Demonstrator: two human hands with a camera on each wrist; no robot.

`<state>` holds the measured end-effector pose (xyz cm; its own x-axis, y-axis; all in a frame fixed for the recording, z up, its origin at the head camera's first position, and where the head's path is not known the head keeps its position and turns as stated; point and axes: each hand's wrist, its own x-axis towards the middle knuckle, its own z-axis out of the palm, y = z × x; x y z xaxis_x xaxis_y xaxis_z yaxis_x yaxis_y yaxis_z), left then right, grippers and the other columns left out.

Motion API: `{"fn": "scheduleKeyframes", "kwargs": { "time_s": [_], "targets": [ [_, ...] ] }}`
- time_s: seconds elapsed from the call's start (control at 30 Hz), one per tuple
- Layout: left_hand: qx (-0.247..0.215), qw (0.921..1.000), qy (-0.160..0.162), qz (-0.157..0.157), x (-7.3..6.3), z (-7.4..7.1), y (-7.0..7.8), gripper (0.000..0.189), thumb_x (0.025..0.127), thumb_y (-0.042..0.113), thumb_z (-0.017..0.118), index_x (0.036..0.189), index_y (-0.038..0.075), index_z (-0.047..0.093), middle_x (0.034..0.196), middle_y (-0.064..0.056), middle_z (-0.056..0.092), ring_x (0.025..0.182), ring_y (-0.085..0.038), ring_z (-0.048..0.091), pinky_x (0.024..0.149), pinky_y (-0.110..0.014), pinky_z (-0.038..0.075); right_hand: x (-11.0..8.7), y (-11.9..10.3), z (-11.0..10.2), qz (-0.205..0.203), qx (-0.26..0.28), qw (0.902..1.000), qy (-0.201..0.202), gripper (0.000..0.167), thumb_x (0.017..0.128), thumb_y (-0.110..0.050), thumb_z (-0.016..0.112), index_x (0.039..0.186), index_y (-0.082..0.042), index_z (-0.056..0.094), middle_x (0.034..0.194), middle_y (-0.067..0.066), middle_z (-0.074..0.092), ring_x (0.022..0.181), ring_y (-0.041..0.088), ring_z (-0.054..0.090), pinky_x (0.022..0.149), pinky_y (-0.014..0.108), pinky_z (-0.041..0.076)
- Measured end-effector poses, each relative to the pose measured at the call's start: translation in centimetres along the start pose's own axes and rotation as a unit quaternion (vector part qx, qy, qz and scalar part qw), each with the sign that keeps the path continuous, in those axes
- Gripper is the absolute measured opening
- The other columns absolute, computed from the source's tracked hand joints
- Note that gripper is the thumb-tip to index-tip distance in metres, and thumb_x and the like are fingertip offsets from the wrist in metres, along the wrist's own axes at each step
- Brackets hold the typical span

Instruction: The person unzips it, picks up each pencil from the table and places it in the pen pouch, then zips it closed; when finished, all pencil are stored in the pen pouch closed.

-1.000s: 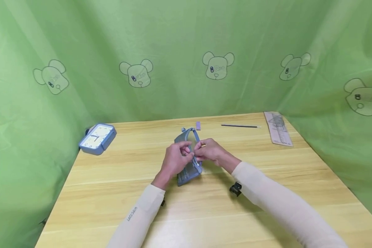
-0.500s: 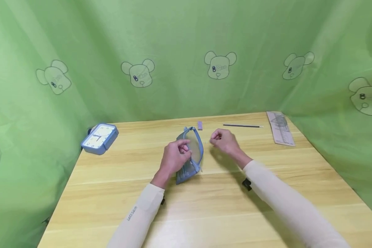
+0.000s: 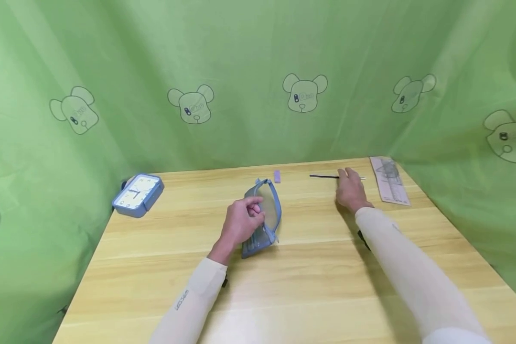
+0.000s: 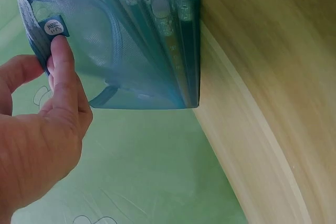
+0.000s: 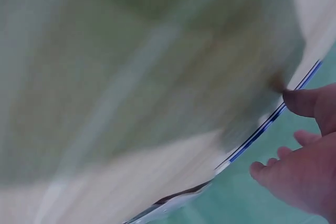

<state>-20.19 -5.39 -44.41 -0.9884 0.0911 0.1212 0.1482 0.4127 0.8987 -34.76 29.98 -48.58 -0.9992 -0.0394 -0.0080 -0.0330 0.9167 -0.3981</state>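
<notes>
A blue mesh pencil case [image 3: 254, 242] stands on the table with its zipped top spread apart. My left hand [image 3: 239, 222] pinches its zip edge between thumb and fingers, beside a small label [image 4: 54, 27]. Several pens [image 4: 170, 45] show through the mesh in the left wrist view. On the right, my right hand [image 3: 351, 191] is over a dark pencil [image 3: 322, 176] with a white end, lying near the back edge. In the right wrist view the thumb reaches the pencil [image 5: 257, 134], while the other fingers stand apart from the thumb.
A purple eraser [image 3: 277, 177] lies behind the pencil case. To the far right is a pack of clear rulers [image 3: 389, 181] on a pale card. A blue clock [image 3: 137, 193] is at the left edge. A green curtain [image 3: 249, 138] borders the table.
My right hand has left the pencil case and moved right to the pencil. The case's mouth has spread wider. My left hand keeps its hold on the edge.
</notes>
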Motion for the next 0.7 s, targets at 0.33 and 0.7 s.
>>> {"fn": "scheduleKeyframes", "kwargs": {
  "time_s": [0.33,0.7],
  "targets": [
    [-0.008,0.9997,-0.024,0.002,-0.2,-0.2,0.1,0.043,0.091,-0.001,0.076,0.134,-0.001,0.072,0.098,-0.009,0.072,0.085,-0.010,0.067,0.076,-0.017,0.060,1.8,1.7,-1.0,-0.038,-0.067,0.9953,-0.059,0.068,0.102,0.000,0.034,0.168,0.005,0.017,0.174,0.035,0.014,0.162,0.057,0.007,0.129,0.078,0.006],
    [-0.004,0.9998,-0.018,-0.003,0.2,-0.7,-0.3,0.044,0.090,-0.002,0.076,0.134,0.000,0.072,0.098,-0.008,0.072,0.085,-0.010,0.066,0.077,-0.018,0.060,1.7,1.4,-0.9,-0.061,-0.094,0.9916,-0.065,0.053,0.106,-0.004,0.044,0.158,0.003,0.040,0.159,0.038,0.039,0.143,0.063,0.041,0.114,0.084,0.032]
  ]
}}
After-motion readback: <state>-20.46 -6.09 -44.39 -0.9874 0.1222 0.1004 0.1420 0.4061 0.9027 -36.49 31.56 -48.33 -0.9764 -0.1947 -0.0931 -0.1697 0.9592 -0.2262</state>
